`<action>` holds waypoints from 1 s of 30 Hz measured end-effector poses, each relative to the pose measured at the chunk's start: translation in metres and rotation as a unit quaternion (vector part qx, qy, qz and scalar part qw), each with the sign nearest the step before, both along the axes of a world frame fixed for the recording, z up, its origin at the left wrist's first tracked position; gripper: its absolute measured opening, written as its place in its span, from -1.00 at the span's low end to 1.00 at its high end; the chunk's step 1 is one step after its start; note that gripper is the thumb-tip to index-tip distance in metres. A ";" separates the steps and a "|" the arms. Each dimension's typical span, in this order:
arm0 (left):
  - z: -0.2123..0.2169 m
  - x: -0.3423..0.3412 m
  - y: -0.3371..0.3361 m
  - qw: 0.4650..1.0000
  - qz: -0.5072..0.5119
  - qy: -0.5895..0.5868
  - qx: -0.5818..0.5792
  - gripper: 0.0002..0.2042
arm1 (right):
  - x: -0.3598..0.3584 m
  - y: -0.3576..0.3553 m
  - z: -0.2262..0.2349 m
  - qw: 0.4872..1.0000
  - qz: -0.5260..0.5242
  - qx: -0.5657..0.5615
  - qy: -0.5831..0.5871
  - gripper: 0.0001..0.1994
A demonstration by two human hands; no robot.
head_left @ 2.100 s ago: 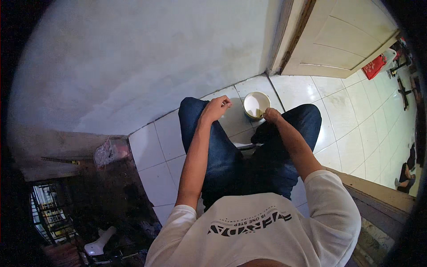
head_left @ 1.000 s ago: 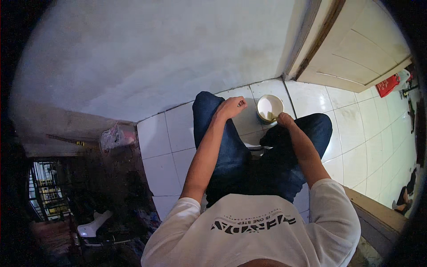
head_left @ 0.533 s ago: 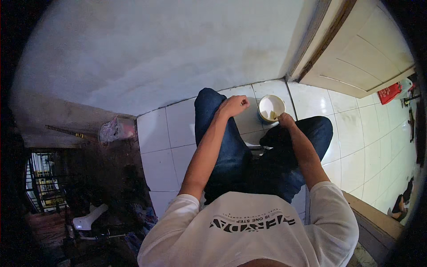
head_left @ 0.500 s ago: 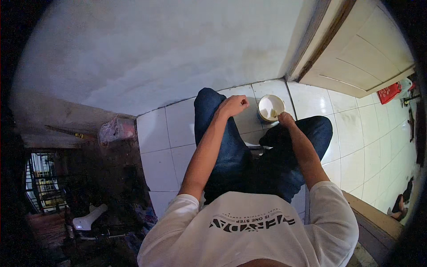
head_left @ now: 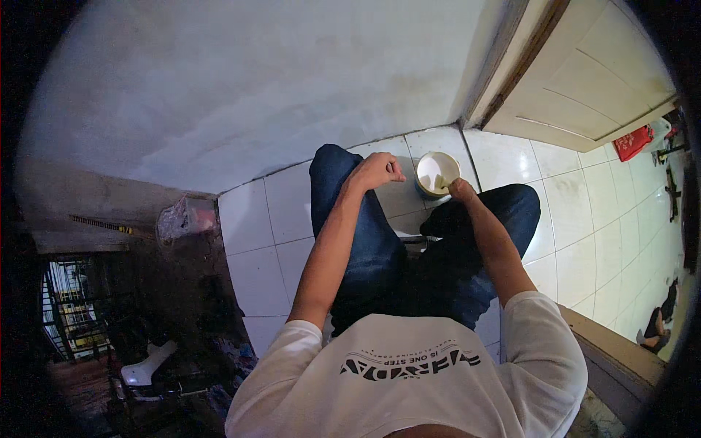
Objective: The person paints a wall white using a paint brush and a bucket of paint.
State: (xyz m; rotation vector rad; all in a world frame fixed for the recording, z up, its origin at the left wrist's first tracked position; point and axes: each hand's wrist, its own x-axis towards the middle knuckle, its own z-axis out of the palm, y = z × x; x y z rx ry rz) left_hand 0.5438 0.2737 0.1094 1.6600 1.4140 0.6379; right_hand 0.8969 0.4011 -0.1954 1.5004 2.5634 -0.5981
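A round pail (head_left: 426,191) with a pale rim stands on the tiles in front of my knees, with white stuff (head_left: 435,166) inside it. My right hand (head_left: 462,191) is closed at the pail's near right rim. From its fingers a small pale tool (head_left: 446,184) reaches into the pail; its kind is too small to tell. Over my left knee, left of the pail and apart from it, my left hand (head_left: 375,170) has its fingers curled in, and nothing shows in them.
A whitewashed wall (head_left: 263,80) rises ahead, with a cream door (head_left: 584,80) at its right. White tiles (head_left: 577,208) extend right toward a red bag (head_left: 632,142). On the darker left side are a plastic-wrapped bucket (head_left: 191,220) and a white curved object (head_left: 148,363).
The whole view has shifted slightly, so the pail and door sit a little farther left. My right hand stays closed at the pail, and the tool in it has tilted. My left hand stays curled.
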 end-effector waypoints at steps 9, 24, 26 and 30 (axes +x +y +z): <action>-0.002 -0.021 -0.020 0.998 0.060 -0.005 -0.011 -0.80 | -0.048 -0.027 0.032 0.996 0.067 -0.031 0.043 -0.66; -0.002 -0.037 -0.034 0.996 0.087 0.009 -0.014 -0.77 | -0.091 -0.053 0.091 0.991 -0.095 -0.080 0.049 -0.60; -0.001 -0.037 -0.037 0.997 0.078 0.003 -0.003 -0.77 | -0.088 -0.057 0.083 0.991 -0.101 -0.076 0.039 -0.61; 0.015 0.038 0.023 0.997 -0.006 -0.072 0.042 -0.75 | 0.061 0.013 0.050 0.985 0.022 -0.013 -0.169 -0.61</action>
